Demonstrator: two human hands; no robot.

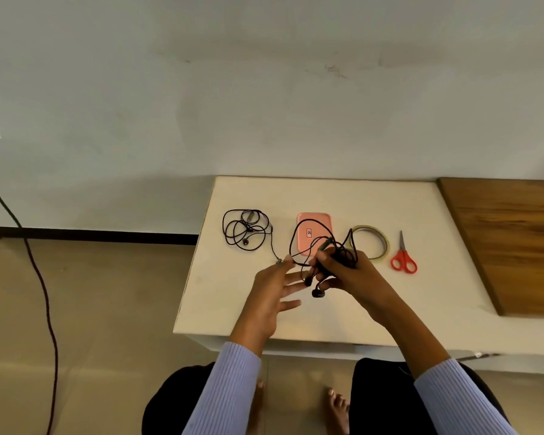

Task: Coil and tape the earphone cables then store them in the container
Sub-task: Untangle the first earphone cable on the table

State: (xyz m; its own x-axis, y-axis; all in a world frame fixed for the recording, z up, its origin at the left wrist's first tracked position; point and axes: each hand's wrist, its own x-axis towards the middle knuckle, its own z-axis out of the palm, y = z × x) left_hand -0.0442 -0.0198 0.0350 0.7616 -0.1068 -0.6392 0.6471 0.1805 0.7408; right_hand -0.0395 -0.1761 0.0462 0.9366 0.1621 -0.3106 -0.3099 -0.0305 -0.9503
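My right hand (347, 273) is closed around a bundle of black earphone cable (299, 238), held above the white table (327, 321). Loops rise over the pink container (314, 221), and two earbuds dangle below my fingers. My left hand (275, 288) is spread open beside them, its fingertips touching a strand of the cable. A second black earphone cable (245, 230) lies in a loose tangle at the table's far left. A roll of clear tape (372, 241) lies right of the container, partly behind my right hand.
Red-handled scissors (403, 260) lie right of the tape. A brown wooden surface (515, 240) adjoins the table on the right. A dark cord (44, 296) runs across the floor at left. My knees and bare feet are below the table's front edge.
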